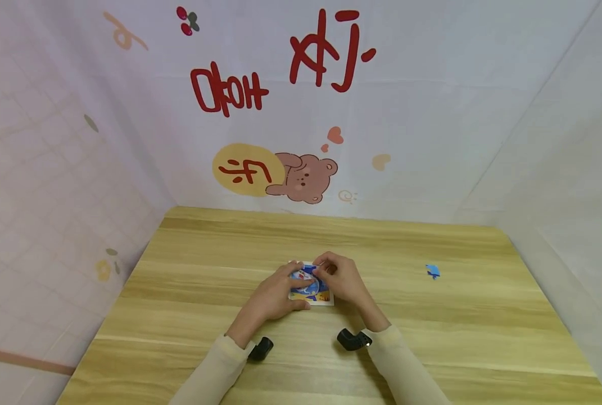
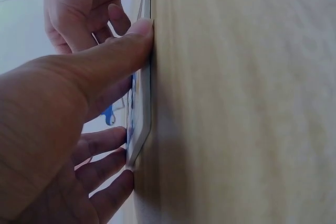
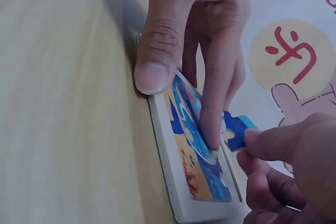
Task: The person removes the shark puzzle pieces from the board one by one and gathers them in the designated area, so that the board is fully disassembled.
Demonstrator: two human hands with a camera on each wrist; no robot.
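A small picture puzzle with a white frame (image 3: 169, 169) lies on the table; its picture shows blue, orange and yellow parts. My left hand (image 1: 276, 292) holds the puzzle by its edges, thumb along the near side and other fingertips at the far left. One of its fingers reaches across the picture. Over the upper right of the frame, my right hand (image 1: 342, 277) pinches a blue puzzle piece (image 3: 237, 130) between thumb and index finger. In the right wrist view the piece is tilted beside a gap in the picture.
Another loose blue puzzle piece (image 1: 433, 271) lies farther right on the wooden table (image 1: 189, 247). White cloth walls (image 1: 422, 112) with printed red characters and a bear stand behind and at the sides. Each wrist carries a black camera mount (image 1: 353, 340).
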